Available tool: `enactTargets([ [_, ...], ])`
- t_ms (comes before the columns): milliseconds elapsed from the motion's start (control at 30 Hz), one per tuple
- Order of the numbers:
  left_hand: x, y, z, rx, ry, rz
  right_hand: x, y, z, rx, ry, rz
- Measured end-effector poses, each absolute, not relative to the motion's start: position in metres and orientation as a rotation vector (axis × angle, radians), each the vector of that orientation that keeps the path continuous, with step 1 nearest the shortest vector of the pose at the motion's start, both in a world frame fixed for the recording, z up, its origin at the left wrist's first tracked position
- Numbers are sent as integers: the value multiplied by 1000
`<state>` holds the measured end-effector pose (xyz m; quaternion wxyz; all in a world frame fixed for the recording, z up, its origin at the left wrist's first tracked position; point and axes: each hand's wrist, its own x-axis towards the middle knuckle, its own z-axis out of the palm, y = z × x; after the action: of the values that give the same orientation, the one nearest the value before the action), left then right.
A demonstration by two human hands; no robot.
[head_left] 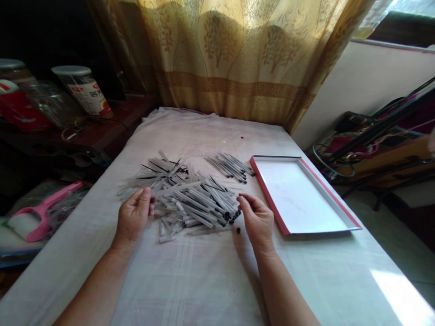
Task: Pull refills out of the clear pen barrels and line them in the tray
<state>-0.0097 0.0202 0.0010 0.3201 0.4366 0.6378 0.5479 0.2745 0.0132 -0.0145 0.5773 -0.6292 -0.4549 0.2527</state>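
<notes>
A loose heap of pen parts point(193, 199), with clear tubes, thin dark refills and black end caps, lies on the cloth between my two hands. My left hand point(133, 219) is closed at the heap's left edge, thumb pressed over curled fingers. At its right edge, my right hand point(258, 222) is closed with thumb and forefinger together. Whatever either hand pinches is hidden or too small to make out. Just left of my right hand sits a small black cap point(238, 230). Behind the heap, a neater group of pens with black ends point(231, 166) lies side by side.
A shallow white box lid with red sides point(299, 194) lies to the right. The pale tablecloth point(190, 280) covers the table, with a tiny red piece point(242, 137) near the back. Jars point(83, 93) and a pink-handled roller point(44, 213) are at the left. A curtain point(231, 59) hangs behind.
</notes>
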Motion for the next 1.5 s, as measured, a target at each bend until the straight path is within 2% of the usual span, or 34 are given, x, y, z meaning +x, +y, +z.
enactTargets([
  [333,19,7,-2,1469,1454,1256,259,3,2,-1498,-1526,432],
  [567,28,-1,6,1679,1403,1155,245,-2,8,-1289,-1380,1045],
  [633,28,0,9,1697,1415,1133,245,-4,8,-1245,-1340,1128],
  [700,28,2,11,1619,1419,1101,247,-6,10,-1209,-1418,1054],
  [867,28,8,12,1245,1383,1032,247,-7,17,-1109,-1757,606],
  [1000,19,11,12,1092,1337,969,245,-9,23,-1070,-1898,496],
  [1167,-4,22,15,882,1404,1118,267,-10,30,-1138,-1736,134],
  [1233,-5,26,14,935,1459,1217,277,-3,30,-1216,-1666,40],
  [1300,0,26,10,1109,1516,1264,281,7,25,-1280,-1743,105],
  [1500,6,20,-9,1949,1846,1298,262,30,-3,-1537,-1770,106],
])
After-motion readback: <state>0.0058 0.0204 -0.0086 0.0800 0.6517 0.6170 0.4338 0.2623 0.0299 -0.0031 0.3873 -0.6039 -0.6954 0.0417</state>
